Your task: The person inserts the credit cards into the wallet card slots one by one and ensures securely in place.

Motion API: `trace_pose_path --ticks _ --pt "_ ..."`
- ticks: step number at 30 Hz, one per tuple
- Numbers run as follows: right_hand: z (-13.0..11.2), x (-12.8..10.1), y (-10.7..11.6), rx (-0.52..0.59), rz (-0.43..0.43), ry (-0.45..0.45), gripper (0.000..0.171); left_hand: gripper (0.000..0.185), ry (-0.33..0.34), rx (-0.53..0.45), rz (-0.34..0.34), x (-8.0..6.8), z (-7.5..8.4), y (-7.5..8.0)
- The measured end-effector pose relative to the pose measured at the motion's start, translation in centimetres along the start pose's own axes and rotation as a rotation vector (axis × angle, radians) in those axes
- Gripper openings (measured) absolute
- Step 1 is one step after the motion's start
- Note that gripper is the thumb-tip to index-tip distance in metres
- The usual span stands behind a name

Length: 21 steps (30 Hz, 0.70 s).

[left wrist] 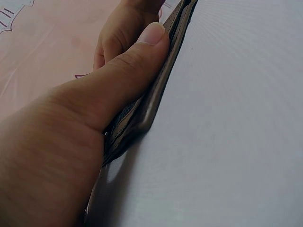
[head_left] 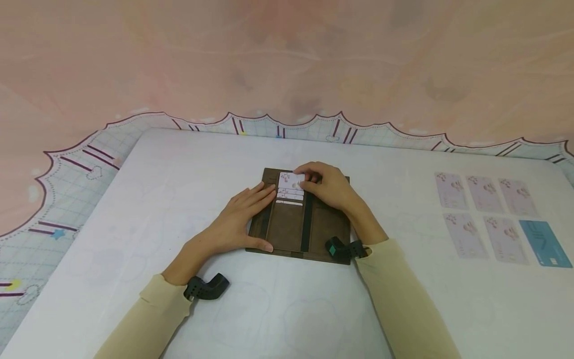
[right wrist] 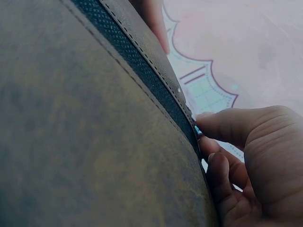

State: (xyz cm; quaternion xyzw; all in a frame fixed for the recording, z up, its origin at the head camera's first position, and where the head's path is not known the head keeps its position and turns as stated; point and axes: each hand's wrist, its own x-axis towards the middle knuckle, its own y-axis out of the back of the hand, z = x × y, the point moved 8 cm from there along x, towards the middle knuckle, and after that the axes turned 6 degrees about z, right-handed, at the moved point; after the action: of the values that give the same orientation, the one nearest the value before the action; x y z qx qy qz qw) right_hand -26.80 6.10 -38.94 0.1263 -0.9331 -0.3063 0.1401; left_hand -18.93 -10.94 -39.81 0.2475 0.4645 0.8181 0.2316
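Observation:
A dark brown wallet lies spread flat on the white table, with several pale cards in its upper slots. My left hand rests flat on the wallet's left half, fingers straight, thumb along its near edge. My right hand curls over the top of the wallet and pinches a white patterned card at the uppermost slot. In the right wrist view the wallet's leather fills the frame, and the curled fingers sit at its edge.
Several pale pink cards and one blue card lie in two rows at the table's right. A patterned mat shows at the table's left and far edges. A pink wall rises behind.

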Motion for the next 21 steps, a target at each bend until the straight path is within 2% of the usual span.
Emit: trace_pose_path --ticks 21 --pt "-0.1 -0.22 0.07 -0.019 -0.009 0.016 0.024 0.114 -0.01 -0.003 0.001 -0.04 0.0 0.0"
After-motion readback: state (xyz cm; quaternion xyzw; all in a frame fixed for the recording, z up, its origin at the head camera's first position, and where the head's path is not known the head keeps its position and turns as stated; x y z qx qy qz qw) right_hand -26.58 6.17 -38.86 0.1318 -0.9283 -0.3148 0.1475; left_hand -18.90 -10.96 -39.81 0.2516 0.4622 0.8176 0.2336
